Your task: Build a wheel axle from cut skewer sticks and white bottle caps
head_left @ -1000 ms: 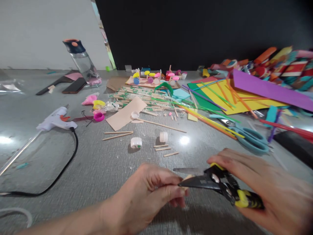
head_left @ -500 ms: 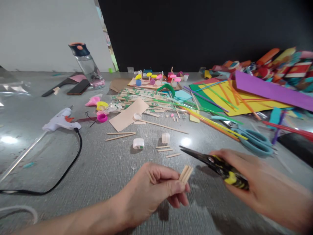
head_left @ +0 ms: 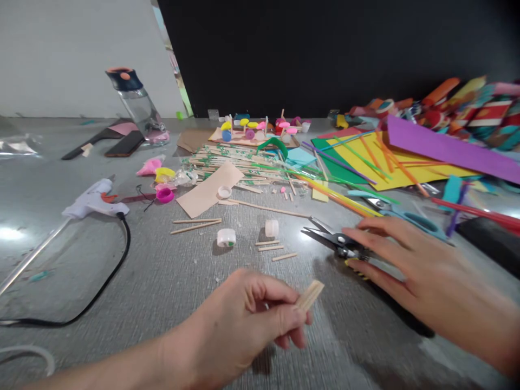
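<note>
My left hand [head_left: 260, 319] pinches a small bundle of short wooden sticks [head_left: 312, 294] between thumb and fingers, their ends pointing up and right. Over on the right, my right hand [head_left: 400, 271] has its fingers spread above black-and-yellow cutting pliers [head_left: 345, 246]. The tool lies on the table with its jaws apart; the hand covers part of its handles. Between the hands and the pile behind, several loose short sticks [head_left: 271, 248] lie near a whitish cap [head_left: 272, 228]. A white cap [head_left: 226, 238] stands left of them, and two longer sticks [head_left: 197, 223] lie farther left.
A white glue gun [head_left: 95, 199] with a black cord lies left. Light-blue scissors [head_left: 422, 223] are beyond my right hand. Wrapped sticks [head_left: 227, 157], a tan strip [head_left: 209, 189] and coloured sheets [head_left: 410, 157] cover the back. A water bottle [head_left: 142, 108] stands back left.
The pliers have gone from my right hand's grip down onto the table, and their jaws have opened. My right hand's fingers have spread. My left hand still holds the sticks, turned slightly.
</note>
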Tool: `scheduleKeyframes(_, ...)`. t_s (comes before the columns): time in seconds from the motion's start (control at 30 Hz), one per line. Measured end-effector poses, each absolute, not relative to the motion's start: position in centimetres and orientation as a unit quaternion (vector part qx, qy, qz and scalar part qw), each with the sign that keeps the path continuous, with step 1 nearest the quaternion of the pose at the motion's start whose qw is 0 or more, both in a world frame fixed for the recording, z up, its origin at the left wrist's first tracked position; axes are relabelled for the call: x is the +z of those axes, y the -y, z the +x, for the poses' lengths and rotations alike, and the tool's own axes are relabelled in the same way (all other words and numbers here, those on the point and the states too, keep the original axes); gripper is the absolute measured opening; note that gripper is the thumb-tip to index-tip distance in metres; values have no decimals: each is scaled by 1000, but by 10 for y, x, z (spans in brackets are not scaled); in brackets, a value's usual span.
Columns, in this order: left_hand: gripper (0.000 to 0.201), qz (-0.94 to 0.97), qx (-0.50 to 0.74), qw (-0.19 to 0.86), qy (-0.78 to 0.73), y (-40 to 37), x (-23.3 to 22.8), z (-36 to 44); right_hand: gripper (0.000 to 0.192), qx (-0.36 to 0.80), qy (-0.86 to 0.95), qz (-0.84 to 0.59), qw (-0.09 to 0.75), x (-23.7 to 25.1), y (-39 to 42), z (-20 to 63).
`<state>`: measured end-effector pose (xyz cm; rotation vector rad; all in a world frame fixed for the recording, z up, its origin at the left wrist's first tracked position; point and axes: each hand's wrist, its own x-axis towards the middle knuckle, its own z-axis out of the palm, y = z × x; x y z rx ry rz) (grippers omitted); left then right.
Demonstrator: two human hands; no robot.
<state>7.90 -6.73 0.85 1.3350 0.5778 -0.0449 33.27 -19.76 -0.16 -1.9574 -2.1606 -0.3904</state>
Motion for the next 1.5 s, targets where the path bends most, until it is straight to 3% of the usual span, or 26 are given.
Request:
scheduleKeyframes(0.07, 32, 683, -39, 681, -260, 67, 12, 77, 29, -97, 779, -597, 167, 17, 196, 310)
scheduleKeyframes(0.17, 35, 828, -16, 515, -222, 69, 20, 72, 21, 90, 811, -549, 179, 34, 184, 280)
scheduleKeyframes(0.3, 26, 912, 71, 367, -169, 68, 32, 67, 18, 182, 798, -546, 181, 35, 166, 267)
scheduleKeyframes(0.4, 22, 890, 131, 400, -177, 62, 36, 66, 16, 209, 772, -551, 239, 33, 160, 268)
scheduleKeyframes(0.57, 7, 693, 239, 644, -218, 60, 26, 75, 24, 315, 657, -548, 410, 25, 155, 258)
scheduleKeyframes(0.73, 20, 645, 313, 667, -201, 68, 10, 83, 19, 401, 579, -510, 494, 6, 152, 240)
scheduleKeyframes(0.8, 23, 649, 322, 656, -214, 68, 5, 83, 20, 410, 588, -507, 479, 1, 150, 239)
scheduleKeyframes(0.97, 18, 749, 309, 546, -211, 61, -13, 81, 15, 321, 660, -589, 338, 2, 147, 261)
scheduleKeyframes(1.07, 22, 822, 255, 482, -163, 62, -26, 81, 12, 248, 689, -579, 358, 2, 148, 272)
scheduleKeyframes(1.27, 25, 900, 229, 344, -139, 65, -41, 80, 10, 227, 761, -514, 324, -11, 151, 270)
scheduleKeyframes(1.5, 23, 914, 207, 317, -144, 63, -42, 78, 16, 183, 790, -506, 296, -13, 155, 267)
